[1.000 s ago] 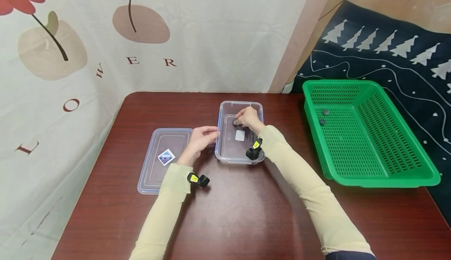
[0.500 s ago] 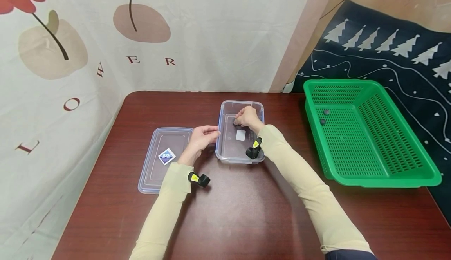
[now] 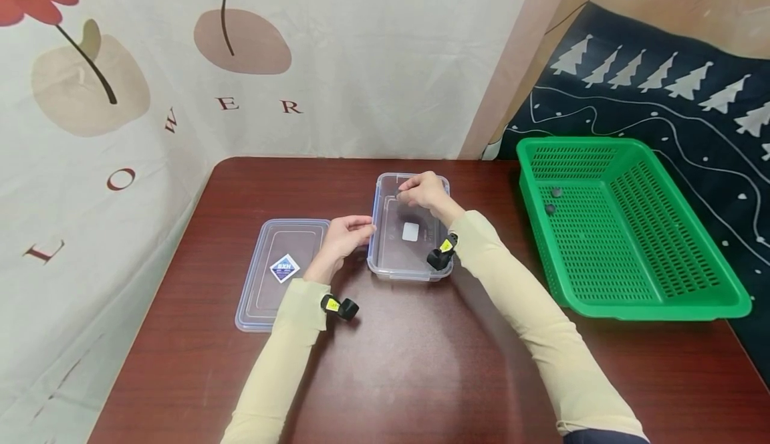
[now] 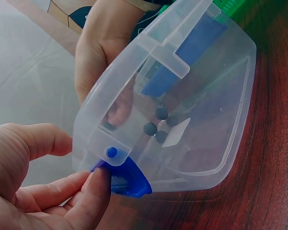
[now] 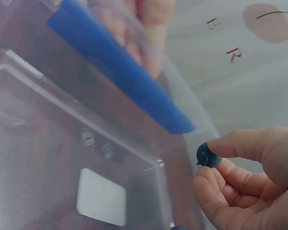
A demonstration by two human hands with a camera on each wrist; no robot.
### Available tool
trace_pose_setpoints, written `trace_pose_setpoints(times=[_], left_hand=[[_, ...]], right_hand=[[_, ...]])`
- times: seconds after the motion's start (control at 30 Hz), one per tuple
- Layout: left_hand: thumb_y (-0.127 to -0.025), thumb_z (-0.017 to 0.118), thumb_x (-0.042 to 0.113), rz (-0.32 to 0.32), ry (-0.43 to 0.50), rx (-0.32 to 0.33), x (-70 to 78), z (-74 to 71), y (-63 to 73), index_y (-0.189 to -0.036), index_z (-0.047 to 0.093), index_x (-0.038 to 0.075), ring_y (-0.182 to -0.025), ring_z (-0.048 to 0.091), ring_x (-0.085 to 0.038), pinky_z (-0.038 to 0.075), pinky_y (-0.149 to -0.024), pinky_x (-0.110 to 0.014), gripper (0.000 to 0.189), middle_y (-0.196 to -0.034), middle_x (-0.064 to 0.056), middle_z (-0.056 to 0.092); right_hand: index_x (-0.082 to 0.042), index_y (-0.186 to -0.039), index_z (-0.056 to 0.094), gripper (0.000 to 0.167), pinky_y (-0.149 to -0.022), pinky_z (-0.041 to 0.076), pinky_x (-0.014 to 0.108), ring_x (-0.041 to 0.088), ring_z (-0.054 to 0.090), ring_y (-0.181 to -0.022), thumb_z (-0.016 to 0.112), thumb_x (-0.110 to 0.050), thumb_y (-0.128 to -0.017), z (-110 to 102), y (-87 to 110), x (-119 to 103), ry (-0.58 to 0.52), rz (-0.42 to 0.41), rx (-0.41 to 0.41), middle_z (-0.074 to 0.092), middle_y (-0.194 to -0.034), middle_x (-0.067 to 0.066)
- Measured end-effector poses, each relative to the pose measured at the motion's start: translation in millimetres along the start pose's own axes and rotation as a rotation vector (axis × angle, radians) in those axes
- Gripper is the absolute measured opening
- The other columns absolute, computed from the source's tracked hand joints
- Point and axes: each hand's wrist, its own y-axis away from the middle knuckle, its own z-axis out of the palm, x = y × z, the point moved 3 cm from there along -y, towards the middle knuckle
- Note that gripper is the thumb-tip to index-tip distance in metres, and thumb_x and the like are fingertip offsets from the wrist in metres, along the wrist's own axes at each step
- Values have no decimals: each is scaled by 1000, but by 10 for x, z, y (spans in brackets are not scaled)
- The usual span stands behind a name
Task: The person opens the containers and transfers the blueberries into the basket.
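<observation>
A clear plastic food container [image 3: 385, 260] with blue side latches stands without its lid on the table. My left hand [image 3: 344, 240] is at its left side; in the left wrist view the thumb and fingers pinch the blue latch [image 4: 129, 178]. My right hand [image 3: 427, 192] is over the container's far part. Between its thumb and fingers it pinches a blueberry [image 5: 209, 154], dark blue with a small nub, plain in the right wrist view. Inside the container, small dark round berries [image 4: 150, 128] show through the wall; some may be reflections.
To the left lies the clear lid [image 3: 252, 297] with a blue-and-white sticker. A green slotted basket [image 3: 625, 310] stands at the right, with two small dark round berries [image 3: 550, 209] near its left wall. Patterned cloths hang behind the brown table [image 3: 397, 364].
My right hand has moved from inside the container toward its far edge, with the blueberry between its fingers. My left hand stays at the latch.
</observation>
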Motion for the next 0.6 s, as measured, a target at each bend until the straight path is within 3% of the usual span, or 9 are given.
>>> trace_pose_setpoints(times=[0.17,0.37,0.6], left_hand=[[-85,62,2,-1,1,1,-6,1,1,-116,59,-11,-62,59,-4,57,-69,-25,33,-93,-13,67],[-85,62,3,-5,-16,6,-17,-1,1,-116,60,-10,-63,60,-6,57,-73,-29,33,-96,-16,67],[-85,62,3,-11,-11,0,-18,1,-1,-116,60,-10,-62,60,-5,57,-76,-32,34,-94,-13,67]], right_hand=[[2,-101,67,23,-87,51,43,35,65,-92,70,-7,-81,-152,69,-58,-58,-6,-14,66,-96,13],[3,-106,65,26,-89,51,41,30,65,-92,69,-7,-83,-398,154,-73,-133,-1,2,64,-99,14],[4,-112,62,30,-96,48,38,36,61,-101,66,-11,-87,-736,317,-98,-107,-24,28,59,-113,19]])
